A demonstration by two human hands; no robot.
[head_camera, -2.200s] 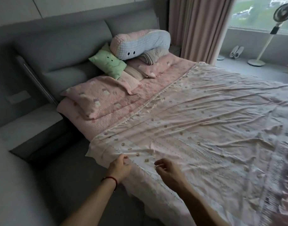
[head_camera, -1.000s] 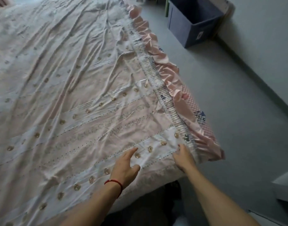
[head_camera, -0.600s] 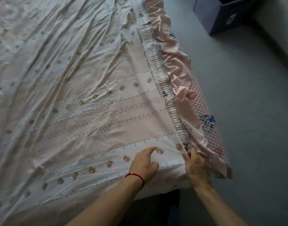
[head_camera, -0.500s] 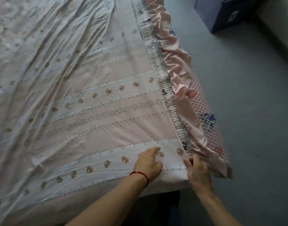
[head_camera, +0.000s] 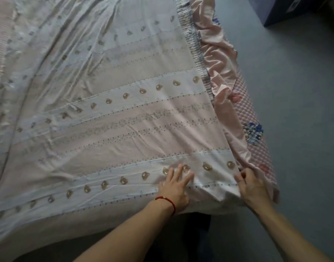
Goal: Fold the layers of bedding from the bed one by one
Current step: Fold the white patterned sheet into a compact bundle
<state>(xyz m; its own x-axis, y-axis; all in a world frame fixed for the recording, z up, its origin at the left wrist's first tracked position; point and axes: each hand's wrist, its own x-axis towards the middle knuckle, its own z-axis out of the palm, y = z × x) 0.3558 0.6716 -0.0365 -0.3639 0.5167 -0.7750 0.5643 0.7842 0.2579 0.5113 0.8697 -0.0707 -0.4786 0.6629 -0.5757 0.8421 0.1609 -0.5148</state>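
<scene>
Sheet [head_camera: 109,103] — pale, striped, bear-dotted

Left hand [head_camera: 174,188] flat on the top sheet [head_camera: 113,114], fingers spread. Right hand [head_camera: 252,186] pinching its corner beside the pink ruffle [head_camera: 222,59].

Bare forearms, thin red string bracelet [head_camera: 167,201] on left wrist

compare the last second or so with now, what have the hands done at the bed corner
The right hand went from lying by the pink ruffled trim to pinching the corner of the pale bear-print cotton sheet and lifting it slightly. The left hand stayed pressed flat, fingers spread, a little closer to the corner. The sheet stays spread over the pink checked quilt.
</scene>
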